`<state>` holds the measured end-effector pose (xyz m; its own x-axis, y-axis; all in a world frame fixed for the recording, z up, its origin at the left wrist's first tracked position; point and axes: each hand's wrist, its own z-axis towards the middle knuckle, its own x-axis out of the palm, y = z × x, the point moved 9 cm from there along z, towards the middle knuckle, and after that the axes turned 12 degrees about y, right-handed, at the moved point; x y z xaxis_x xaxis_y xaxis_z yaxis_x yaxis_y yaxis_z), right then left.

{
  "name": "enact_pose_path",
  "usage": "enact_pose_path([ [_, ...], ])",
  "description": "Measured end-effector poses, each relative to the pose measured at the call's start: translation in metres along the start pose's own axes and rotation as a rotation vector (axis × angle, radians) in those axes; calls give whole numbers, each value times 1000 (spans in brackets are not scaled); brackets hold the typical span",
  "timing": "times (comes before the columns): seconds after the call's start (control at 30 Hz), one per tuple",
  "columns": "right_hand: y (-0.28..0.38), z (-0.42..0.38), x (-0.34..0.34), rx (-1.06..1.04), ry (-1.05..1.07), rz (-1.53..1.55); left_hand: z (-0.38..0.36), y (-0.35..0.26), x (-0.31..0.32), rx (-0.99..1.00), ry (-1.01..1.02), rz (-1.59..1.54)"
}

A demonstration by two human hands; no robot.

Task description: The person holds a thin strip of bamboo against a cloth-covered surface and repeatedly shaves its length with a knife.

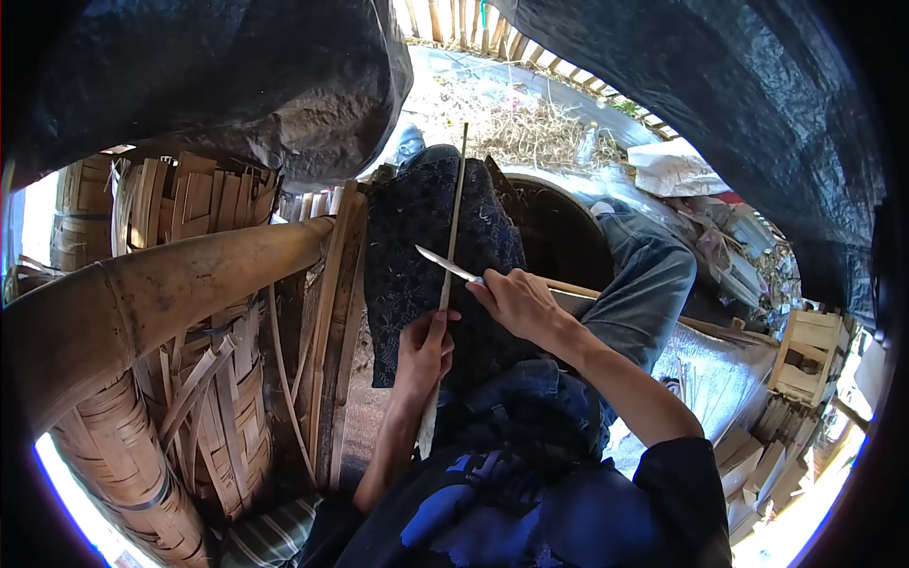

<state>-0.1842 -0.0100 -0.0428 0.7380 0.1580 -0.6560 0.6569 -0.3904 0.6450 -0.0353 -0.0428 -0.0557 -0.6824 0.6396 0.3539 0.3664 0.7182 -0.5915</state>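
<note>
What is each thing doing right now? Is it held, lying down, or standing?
Thin pale bamboo strip: held upright in left hand, over dark patterned cloth on the knee.
Long metal knife blade: gripped by right hand, edge against the strip.
Thick brown bamboo pole: lying slanted.
Woven bamboo baskets: stacked.

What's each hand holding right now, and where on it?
Left hand grips the bamboo strip at its lower part; right hand holds the knife by its handle.
</note>
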Motion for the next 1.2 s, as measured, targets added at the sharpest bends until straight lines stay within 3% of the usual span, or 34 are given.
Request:
enact_pose_path([
  [0.4, 6, 16, -10, 88, -16, 72, -4, 0, -2, 81, 27, -4],
  [0.5, 13, -3, -5, -13, 47, 108, -7, 0, -2, 66, 10, -4],
  [0.57, 0, -10, -1, 134, 40, 115, -6, 4, 0, 37, -13, 0],
  [0.7, -5, 13, -5, 147, 50, 63, -7, -1, 1, 43, 16, 36],
  [1.2, -5, -6, -1, 70, 40, 3, -8, 1, 0, 22, -3, -11],
])
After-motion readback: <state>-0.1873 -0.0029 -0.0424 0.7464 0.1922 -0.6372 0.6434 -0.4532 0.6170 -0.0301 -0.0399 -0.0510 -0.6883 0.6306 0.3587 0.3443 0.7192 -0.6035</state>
